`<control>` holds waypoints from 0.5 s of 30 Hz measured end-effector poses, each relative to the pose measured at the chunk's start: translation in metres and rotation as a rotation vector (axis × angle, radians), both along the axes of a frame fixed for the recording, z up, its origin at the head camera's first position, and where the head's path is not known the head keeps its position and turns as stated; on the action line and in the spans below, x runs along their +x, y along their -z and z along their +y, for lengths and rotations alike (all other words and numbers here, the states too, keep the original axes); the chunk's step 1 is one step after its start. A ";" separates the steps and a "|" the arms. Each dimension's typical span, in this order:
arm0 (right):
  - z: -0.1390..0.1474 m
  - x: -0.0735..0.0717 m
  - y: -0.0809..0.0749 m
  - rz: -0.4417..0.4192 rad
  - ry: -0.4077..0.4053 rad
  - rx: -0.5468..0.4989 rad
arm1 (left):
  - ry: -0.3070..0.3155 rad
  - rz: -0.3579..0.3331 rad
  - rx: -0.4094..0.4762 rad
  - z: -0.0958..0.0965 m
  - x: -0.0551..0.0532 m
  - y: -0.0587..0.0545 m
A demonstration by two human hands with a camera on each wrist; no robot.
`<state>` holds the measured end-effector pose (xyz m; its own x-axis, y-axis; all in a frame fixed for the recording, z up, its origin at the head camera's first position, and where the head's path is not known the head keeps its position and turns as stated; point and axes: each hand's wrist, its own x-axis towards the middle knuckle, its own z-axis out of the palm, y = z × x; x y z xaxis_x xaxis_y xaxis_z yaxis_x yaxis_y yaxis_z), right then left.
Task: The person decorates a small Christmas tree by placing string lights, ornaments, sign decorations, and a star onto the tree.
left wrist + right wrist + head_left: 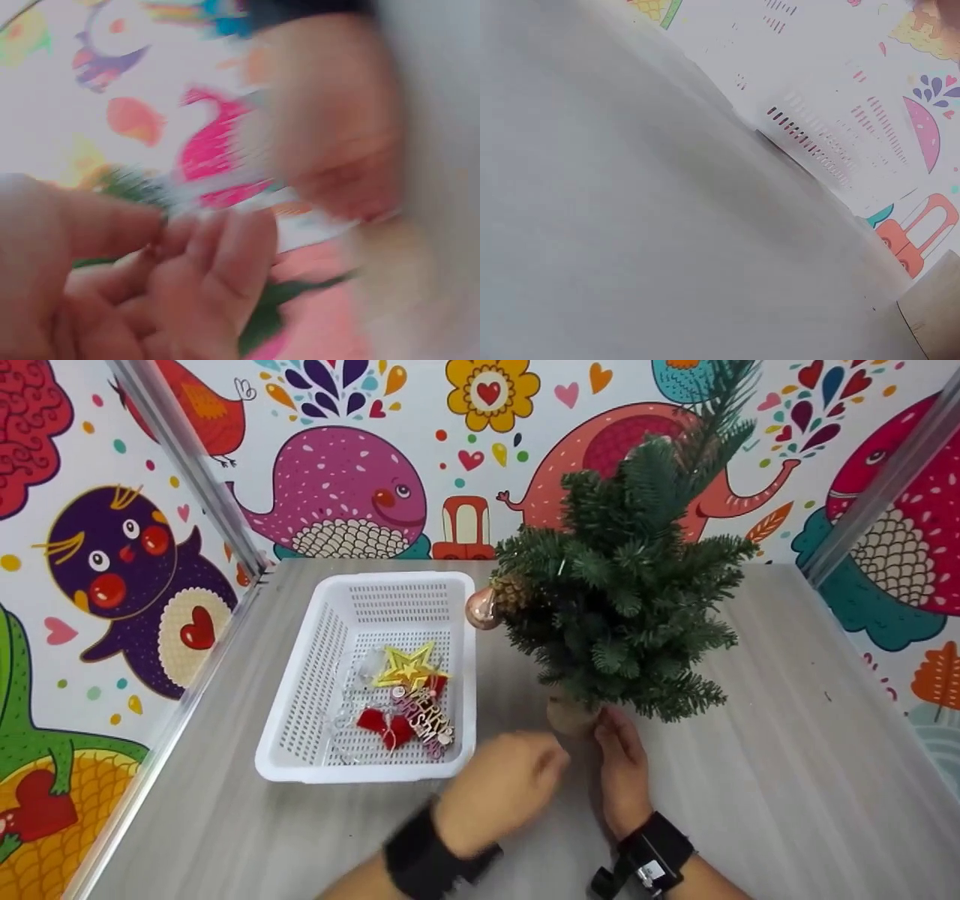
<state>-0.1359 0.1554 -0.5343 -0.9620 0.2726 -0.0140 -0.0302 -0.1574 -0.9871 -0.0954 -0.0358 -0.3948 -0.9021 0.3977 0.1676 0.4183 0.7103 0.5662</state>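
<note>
A small green Christmas tree (622, 585) stands on a beige base (568, 715) right of the middle. My right hand (624, 772) grips the base from its right side; the far fingers are hidden behind it. A shiny rose-gold ball (482, 608) hangs at the tree's left edge next to a pinecone (511, 592). My left hand (501, 787) is blurred in the head view, between the base and the basket. In the left wrist view its fingers (244, 251) curl loosely, the thumb near them, and nothing shows between them.
A white perforated basket (294, 660) stands left of the tree. Inside lie a gold star (409, 666), a "Merry Christmas" sign (426, 716) and red bows (386, 727). Patterned walls (480, 457) with metal posts (191, 472) enclose the grey table (765, 780).
</note>
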 end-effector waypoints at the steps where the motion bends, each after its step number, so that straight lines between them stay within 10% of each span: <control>1: 0.000 -0.001 0.000 0.008 0.002 -0.011 | -0.019 -0.010 0.026 -0.012 -0.008 -0.014; 6: 0.001 0.000 0.001 0.015 0.011 -0.036 | -0.241 -0.056 0.102 -0.069 -0.069 -0.044; 11: -0.001 0.000 0.003 0.056 0.020 -0.040 | -0.324 -0.130 -0.077 -0.099 -0.124 -0.011; 15: -0.002 0.000 0.000 0.039 0.020 -0.030 | -0.296 -0.226 -0.232 -0.110 -0.141 0.017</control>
<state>-0.1356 0.1538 -0.5346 -0.9565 0.2915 0.0154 -0.0723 -0.1856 -0.9800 -0.2369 -0.1453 -0.4116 -0.9866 0.1200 -0.1102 0.0612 0.8999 0.4317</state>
